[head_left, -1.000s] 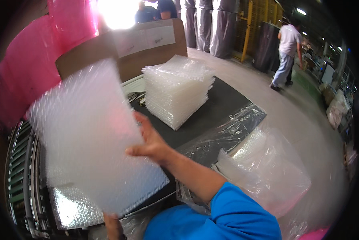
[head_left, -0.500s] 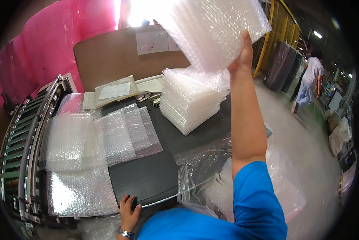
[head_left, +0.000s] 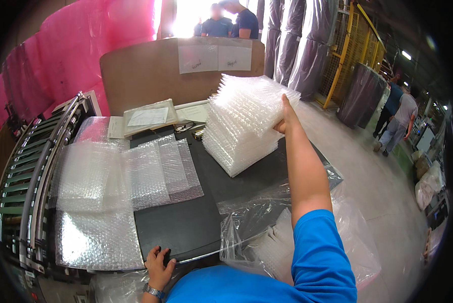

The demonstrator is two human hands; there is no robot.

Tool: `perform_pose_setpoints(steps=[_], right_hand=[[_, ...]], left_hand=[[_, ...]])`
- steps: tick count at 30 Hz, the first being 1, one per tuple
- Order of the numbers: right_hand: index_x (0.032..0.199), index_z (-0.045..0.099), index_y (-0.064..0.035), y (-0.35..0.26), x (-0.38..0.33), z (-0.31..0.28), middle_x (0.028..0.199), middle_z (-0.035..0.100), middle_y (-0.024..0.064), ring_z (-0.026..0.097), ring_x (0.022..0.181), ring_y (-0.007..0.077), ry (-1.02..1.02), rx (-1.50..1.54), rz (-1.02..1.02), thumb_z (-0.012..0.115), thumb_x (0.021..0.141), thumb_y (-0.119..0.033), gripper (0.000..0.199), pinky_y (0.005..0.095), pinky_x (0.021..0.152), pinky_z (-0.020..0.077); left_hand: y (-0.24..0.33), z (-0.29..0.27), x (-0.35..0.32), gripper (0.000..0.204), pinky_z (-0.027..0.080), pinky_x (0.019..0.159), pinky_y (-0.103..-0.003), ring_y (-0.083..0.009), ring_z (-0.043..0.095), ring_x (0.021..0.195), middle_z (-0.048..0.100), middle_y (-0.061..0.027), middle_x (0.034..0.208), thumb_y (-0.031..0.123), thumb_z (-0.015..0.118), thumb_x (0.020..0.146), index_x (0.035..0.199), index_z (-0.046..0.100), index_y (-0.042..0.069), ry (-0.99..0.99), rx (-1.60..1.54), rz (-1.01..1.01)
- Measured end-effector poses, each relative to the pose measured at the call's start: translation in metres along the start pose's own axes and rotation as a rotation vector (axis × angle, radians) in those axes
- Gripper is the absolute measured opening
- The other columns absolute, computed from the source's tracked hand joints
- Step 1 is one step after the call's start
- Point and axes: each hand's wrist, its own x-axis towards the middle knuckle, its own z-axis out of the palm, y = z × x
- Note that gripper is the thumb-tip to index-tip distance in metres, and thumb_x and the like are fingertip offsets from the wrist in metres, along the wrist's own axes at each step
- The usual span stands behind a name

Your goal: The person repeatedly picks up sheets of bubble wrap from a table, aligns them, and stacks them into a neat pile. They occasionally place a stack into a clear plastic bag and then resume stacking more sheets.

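Note:
At the right side of a tall stack of clear bubble wrap sheets (head_left: 239, 151), my right hand (head_left: 283, 120) grips the edge of the upper bubble wrap sheets (head_left: 256, 98), thumb on top and fingers hidden below. That bundle sits on or just over the stack; I cannot tell whether it bears fully on it. My left hand (head_left: 160, 267) rests at the near edge of the black tabletop (head_left: 181, 230) with its fingers apart, holding nothing. Beside it on the left lie large bubble wrap sheets (head_left: 97, 237), with smaller overlapping bubble wrap pieces (head_left: 158, 169) farther back.
A roller conveyor (head_left: 27, 177) runs along the left. Papers in a tray (head_left: 148, 118) lie before a brown board (head_left: 135, 70). A clear plastic bag (head_left: 251, 242) holding bubble wrap hangs at the near right edge. People stand beyond the board; others walk (head_left: 398, 121) at right.
My right hand has come down with the bubble wrap bundle from high above the stack to its top. My left hand stays at the table edge. The people at right have walked on.

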Motion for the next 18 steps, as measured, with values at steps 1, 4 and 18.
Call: perform_pose_setpoints(steps=[1,4,18], right_hand=[[0.129,0.035,-0.0111,-0.005,0.01,-0.016,0.128,0.042,0.0142,0.044,0.113,0.0328,0.018,-0.05,-0.003,0.055,0.071,-0.064,0.081,0.0521,0.092,0.0347],[0.126,0.038,-0.0137,-0.004,0.005,-0.026,0.127,0.041,0.0157,0.043,0.113,0.034,0.077,-0.206,0.051,0.058,0.067,-0.065,0.08,0.0523,0.09,0.0355],[0.126,0.035,-0.01,-0.002,0.011,-0.022,0.118,0.043,0.016,0.047,0.101,0.0331,0.168,-0.098,0.039,0.068,0.068,-0.048,0.077,0.0523,0.076,0.0419]], left_hand=[[0.001,0.001,0.002,0.043,0.031,0.088,-0.041,-0.0294,0.044,0.104,0.043,-0.0159,0.118,0.028,0.064,0.07,0.107,0.058,0.008,-0.002,-0.012,0.01],[-0.003,0.003,0.001,0.043,0.031,0.089,-0.041,-0.0297,0.044,0.105,0.043,-0.0159,0.118,0.028,0.064,0.07,0.107,0.058,0.008,0.001,-0.028,0.022],[-0.005,0.005,-0.002,0.042,0.03,0.088,-0.042,-0.0302,0.044,0.106,0.043,-0.0161,0.119,0.028,0.064,0.072,0.107,0.058,0.008,0.008,-0.024,0.072]])
